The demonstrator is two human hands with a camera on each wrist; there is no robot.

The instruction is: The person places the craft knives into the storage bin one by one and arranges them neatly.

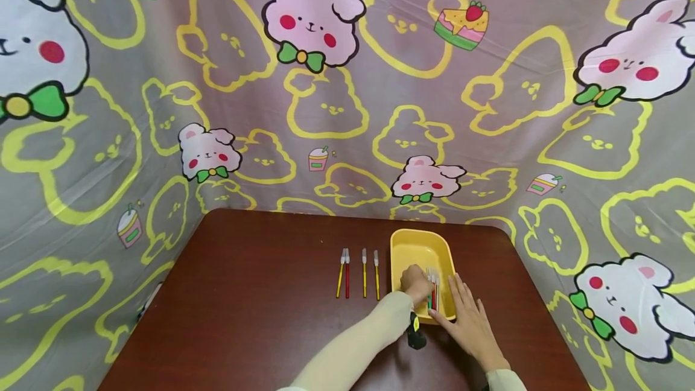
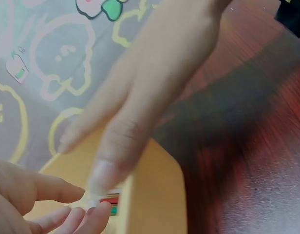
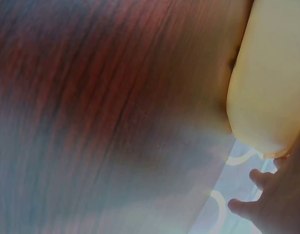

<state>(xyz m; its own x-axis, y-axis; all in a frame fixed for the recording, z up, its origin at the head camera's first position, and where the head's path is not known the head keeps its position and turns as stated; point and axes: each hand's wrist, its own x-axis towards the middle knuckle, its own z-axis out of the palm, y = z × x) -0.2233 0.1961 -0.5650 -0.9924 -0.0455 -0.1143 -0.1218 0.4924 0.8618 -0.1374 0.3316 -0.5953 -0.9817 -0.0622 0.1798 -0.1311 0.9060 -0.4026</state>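
My left hand [image 1: 415, 285] is down inside a yellow tray [image 1: 395, 249]. Its bent fingertips are at a bundle of slim pen-like sticks [image 1: 434, 294] with red and green shafts and pale ends. In the left wrist view, a gap shows between the thumb and fingers of this left hand [image 2: 47, 204], right beside the sticks. My right hand [image 1: 473, 323] lies along the tray's near right corner, thumb at the front rim and the other fingers extended down the right side. From the right wrist, its spread fingers show next to the tray's wall [image 3: 267, 83].
Left of the tray, several similar sticks [image 1: 364, 273] with yellow or red shafts lie in a row on the dark brown table [image 1: 244, 294], pale ends pointing away. A cartoon-patterned cloth [image 1: 347, 107] hangs around the table's back and sides.
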